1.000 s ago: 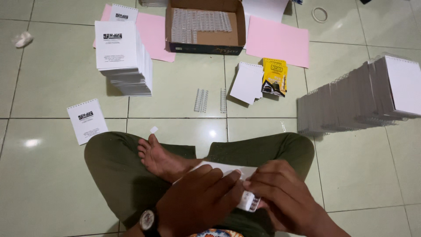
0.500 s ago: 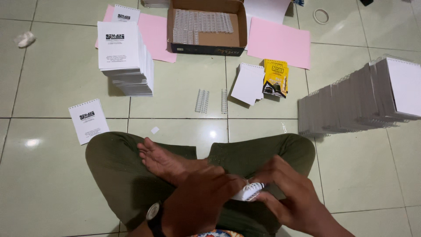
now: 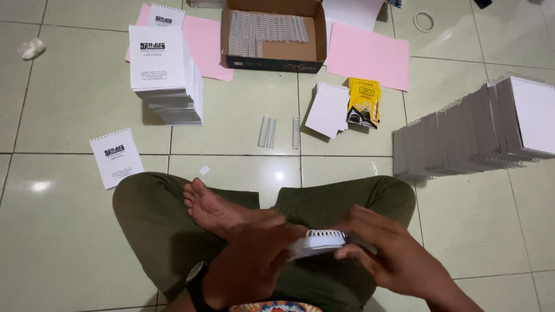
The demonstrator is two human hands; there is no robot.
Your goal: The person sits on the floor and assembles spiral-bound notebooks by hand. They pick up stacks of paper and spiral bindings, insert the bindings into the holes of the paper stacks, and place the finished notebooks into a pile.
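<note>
head view: i see a small white spiral-bound notepad held over my crossed legs, left hand curled around its near end, right hand pinching the other. beyond lie loose wire binding combs on the tiled floor.
</note>
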